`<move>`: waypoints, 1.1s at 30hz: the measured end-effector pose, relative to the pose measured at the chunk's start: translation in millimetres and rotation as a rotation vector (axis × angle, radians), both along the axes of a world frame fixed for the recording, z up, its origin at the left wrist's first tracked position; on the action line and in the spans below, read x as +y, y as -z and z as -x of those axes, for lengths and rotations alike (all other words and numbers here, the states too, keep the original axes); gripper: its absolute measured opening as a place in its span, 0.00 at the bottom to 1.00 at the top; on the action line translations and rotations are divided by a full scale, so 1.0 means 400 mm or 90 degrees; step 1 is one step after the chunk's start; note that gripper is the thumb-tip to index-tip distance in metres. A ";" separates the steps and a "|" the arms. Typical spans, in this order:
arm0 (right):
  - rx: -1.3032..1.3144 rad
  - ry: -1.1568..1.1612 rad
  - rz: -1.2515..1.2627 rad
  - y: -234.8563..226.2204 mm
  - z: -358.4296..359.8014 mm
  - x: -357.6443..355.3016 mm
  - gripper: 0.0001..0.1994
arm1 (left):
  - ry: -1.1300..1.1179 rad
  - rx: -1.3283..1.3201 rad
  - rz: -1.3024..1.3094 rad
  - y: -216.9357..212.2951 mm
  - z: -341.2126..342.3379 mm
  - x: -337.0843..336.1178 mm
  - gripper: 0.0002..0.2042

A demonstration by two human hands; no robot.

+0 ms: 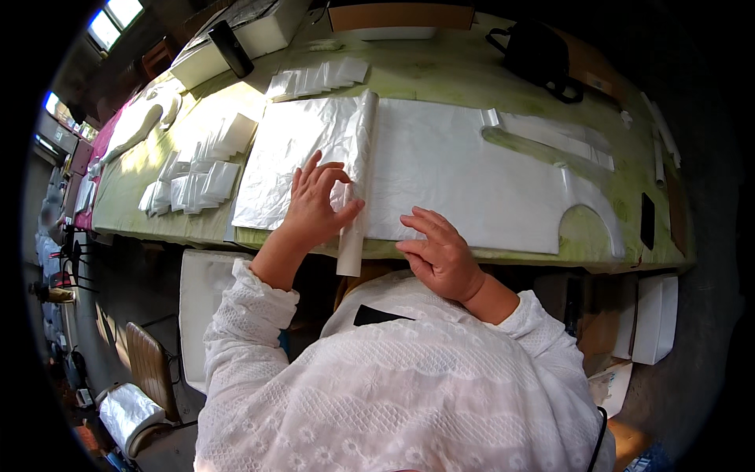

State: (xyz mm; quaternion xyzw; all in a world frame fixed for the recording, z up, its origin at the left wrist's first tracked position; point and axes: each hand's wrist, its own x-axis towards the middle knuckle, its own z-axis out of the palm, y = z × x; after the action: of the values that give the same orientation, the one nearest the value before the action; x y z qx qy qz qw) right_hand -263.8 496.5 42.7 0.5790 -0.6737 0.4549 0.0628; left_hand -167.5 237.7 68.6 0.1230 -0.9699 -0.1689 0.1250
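Note:
A pale tube (351,252) lies crosswise on the white plastic sheeting, and its near end sticks out past the table edge. My left hand (313,206) is just left of the tube, over the shiny crinkled plastic film (271,157). Its fingers are spread, with nothing between them; whether the thumb touches the tube I cannot tell. To the right lie flat white plastic vest bags (464,173) with their handle straps pointing right. My right hand (440,253) is at their near edge, fingers loosely stretched and thumb apart, holding nothing.
Folded clear plastic packets (197,177) sit in piles on the left, with another row of packets (318,79) behind the film. A black bottle (230,49), a black bag (536,59) and a dark phone-like slab (647,220) are also on the green-covered table (440,67).

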 end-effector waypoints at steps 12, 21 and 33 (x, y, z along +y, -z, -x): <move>-0.041 -0.083 0.009 0.023 -0.016 0.060 0.11 | -0.163 -0.146 -0.027 -0.038 -0.027 -0.082 0.34; -0.040 -0.104 0.028 0.028 -0.013 0.068 0.10 | -0.319 -0.210 0.085 -0.004 0.056 -0.132 0.42; -0.083 -0.076 0.065 0.010 -0.018 0.081 0.10 | -0.356 -0.103 -0.036 -0.058 0.010 -0.355 0.33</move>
State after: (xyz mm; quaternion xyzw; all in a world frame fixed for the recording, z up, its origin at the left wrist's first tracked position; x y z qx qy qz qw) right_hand -256.7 529.0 38.7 0.5834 -0.6167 0.5281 0.0210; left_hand -171.6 95.6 91.9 0.4019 -0.9002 -0.1443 0.0854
